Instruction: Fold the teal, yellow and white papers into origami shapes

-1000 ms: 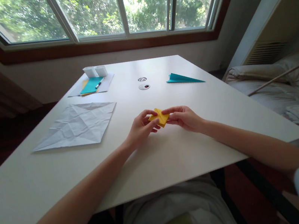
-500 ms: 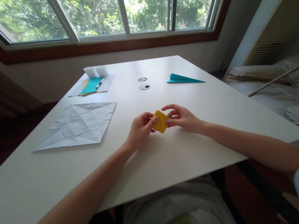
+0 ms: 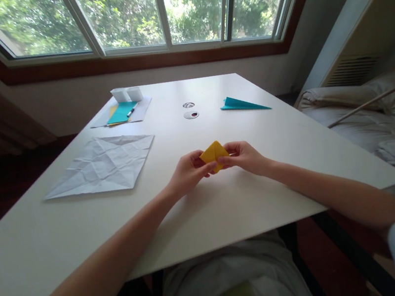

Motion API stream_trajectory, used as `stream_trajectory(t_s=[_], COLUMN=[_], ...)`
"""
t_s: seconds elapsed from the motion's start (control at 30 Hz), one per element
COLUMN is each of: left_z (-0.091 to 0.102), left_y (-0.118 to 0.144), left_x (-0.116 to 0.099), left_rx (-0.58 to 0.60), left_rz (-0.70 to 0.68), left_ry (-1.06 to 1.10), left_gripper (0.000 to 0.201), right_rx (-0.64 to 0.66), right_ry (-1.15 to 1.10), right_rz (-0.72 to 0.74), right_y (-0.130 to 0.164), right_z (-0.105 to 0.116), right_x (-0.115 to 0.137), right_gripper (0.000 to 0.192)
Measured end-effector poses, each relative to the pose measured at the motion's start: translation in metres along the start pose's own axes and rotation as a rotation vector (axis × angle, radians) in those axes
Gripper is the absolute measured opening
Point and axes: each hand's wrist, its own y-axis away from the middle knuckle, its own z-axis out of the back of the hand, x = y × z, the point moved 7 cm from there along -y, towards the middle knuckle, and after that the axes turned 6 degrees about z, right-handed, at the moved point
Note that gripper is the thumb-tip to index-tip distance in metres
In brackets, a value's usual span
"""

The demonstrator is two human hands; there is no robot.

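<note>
A small yellow folded paper (image 3: 214, 152), roughly diamond-shaped with a crease down its middle, is held up between my two hands above the table. My left hand (image 3: 188, 170) grips its left side, the thumb pressed across the lower front and the fingers behind. On the opposite side, my right hand (image 3: 244, 158) pinches the paper with its thumb on the front near the lower middle. Both sets of fingertips behind the paper are partly hidden.
On the white table (image 3: 194, 223), a creased white sheet (image 3: 105, 165) lies to the left. Behind it are teal paper (image 3: 121, 112), a pen (image 3: 132, 110) and white paper boxes (image 3: 126, 94). A teal paper plane (image 3: 243, 104) rests at right, near two round table inserts (image 3: 191, 115).
The yellow paper has tilted and shifted slightly up and right. My right fingers have closed in behind it, and both thumbs have come together at its lower front.
</note>
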Motion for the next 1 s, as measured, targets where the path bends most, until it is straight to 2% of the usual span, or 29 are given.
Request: stream_trajectory(t_s=[0.07,0.2,0.5,0.63,0.83,1.0], left_z=[-0.006,-0.007,-0.01,-0.013,-0.007,0.007], left_y=[0.0,0.0,0.003,0.003,0.002,0.004], left_x=[0.004,0.01,0.009,0.009,-0.001,-0.02], left_rx=[0.061,0.053,0.078,0.096,0.08,-0.133], left_rz=[0.032,0.081,0.138,0.145,0.007,-0.17], left_ry=[-0.001,0.0,0.001,-0.021,-0.168,-0.247], left_gripper=[0.034,0.03,0.015,0.01,0.018,0.025], right_rx=[-0.04,-0.077,-0.01,-0.088,-0.085,-0.057], right_ry=[-0.014,-0.026,0.0,0.002,0.045,0.156], right_rz=[0.009,0.01,0.032,0.072,0.096,0.131], right_y=[-0.001,-0.003,-0.002,-0.001,-0.001,0.001], right_z=[0.005,0.01,0.004,0.008,0.009,0.007], right_x=[0.002,0.002,0.001,0.004,0.008,0.014], right_gripper=[0.028,0.03,0.029,0.027,0.027,0.028])
